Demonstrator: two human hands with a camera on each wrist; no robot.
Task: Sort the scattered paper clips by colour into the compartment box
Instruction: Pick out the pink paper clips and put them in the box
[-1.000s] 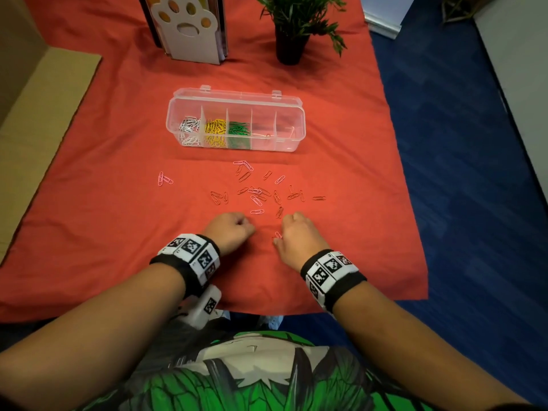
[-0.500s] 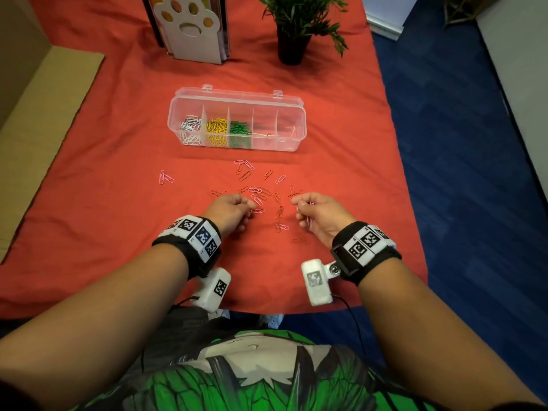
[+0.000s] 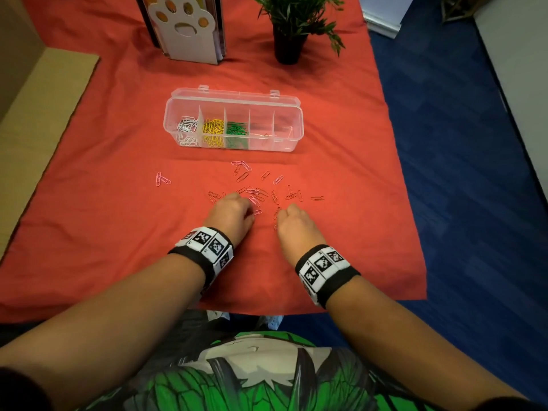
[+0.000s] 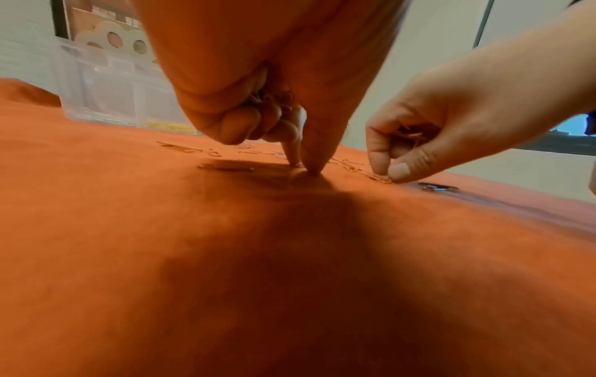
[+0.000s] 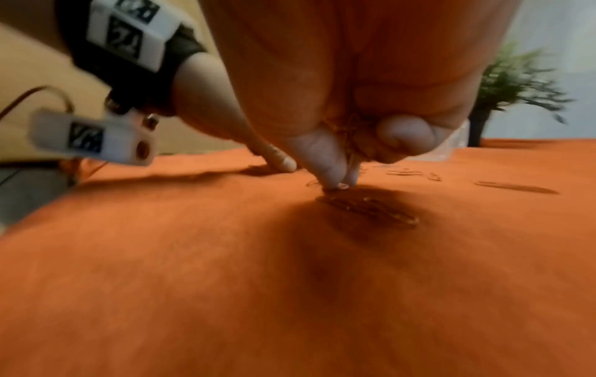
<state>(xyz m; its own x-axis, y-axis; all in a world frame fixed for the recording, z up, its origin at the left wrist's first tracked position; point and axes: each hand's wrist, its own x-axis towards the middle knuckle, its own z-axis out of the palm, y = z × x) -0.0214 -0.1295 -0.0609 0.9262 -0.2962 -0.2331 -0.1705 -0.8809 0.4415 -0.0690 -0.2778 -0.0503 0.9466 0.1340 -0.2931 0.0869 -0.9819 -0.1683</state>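
The clear compartment box [image 3: 234, 94] stands open, holding white [image 3: 186, 130], yellow [image 3: 213, 132] and green clips [image 3: 236, 130] in its left compartments. Pink and orange paper clips [image 3: 258, 192] lie scattered on the red cloth in front of it. My left hand [image 4: 305, 167] presses thumb and forefinger onto the cloth at the pile's near edge, its other fingers curled round several clips in the palm. My right hand [image 5: 338, 182] pinches an orange clip [image 5: 340, 186] off the cloth beside it, with more clips bunched in its palm. Both hands are knuckles-up in the head view.
Two pink clips [image 3: 161, 179] lie apart to the left. A paw-print stand [image 3: 184, 28] and a potted plant [image 3: 289, 31] stand behind the box. The cloth's right edge [image 3: 397, 179] drops to blue floor; cardboard [image 3: 38, 114] lies at the left.
Both hands came forward to the clip pile. My right hand then turned knuckles-up and shifted left, coming down on a clip. The left hand stayed at the pile's edge.
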